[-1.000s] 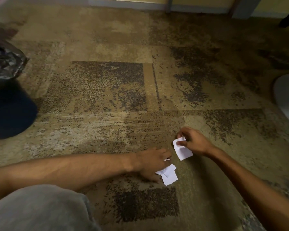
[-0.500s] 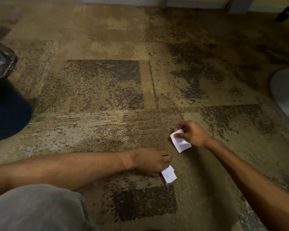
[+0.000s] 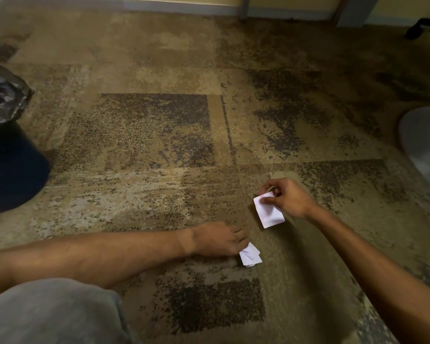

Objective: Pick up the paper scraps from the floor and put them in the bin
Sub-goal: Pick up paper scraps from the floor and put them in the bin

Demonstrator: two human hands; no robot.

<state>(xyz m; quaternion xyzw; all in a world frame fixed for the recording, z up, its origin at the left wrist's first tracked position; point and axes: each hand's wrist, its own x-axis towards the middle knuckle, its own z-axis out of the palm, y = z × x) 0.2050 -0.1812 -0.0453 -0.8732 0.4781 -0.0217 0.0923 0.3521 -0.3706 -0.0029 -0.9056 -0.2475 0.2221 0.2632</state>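
Note:
My right hand [image 3: 287, 198] pinches a white paper scrap [image 3: 268, 211] by its top edge, and the scrap hangs just above the carpet. My left hand [image 3: 220, 239] lies low on the carpet, its fingers closed around a small bunch of white scraps [image 3: 250, 254] that stick out to the right of the knuckles. The bin [image 3: 9, 155], dark blue with a black plastic liner [image 3: 3, 98], stands at the far left edge, well away from both hands.
A patterned brown and beige carpet [image 3: 159, 135] covers the floor. A pale round object [image 3: 425, 142] sits at the right edge. My grey-clad knee [image 3: 50, 314] fills the lower left. A skirting board runs along the back wall, with a dark item [image 3: 423, 28] at the top right.
My right hand has lifted its scrap slightly off the carpet. My left hand has gathered its scraps tighter under the fingers and stayed in place.

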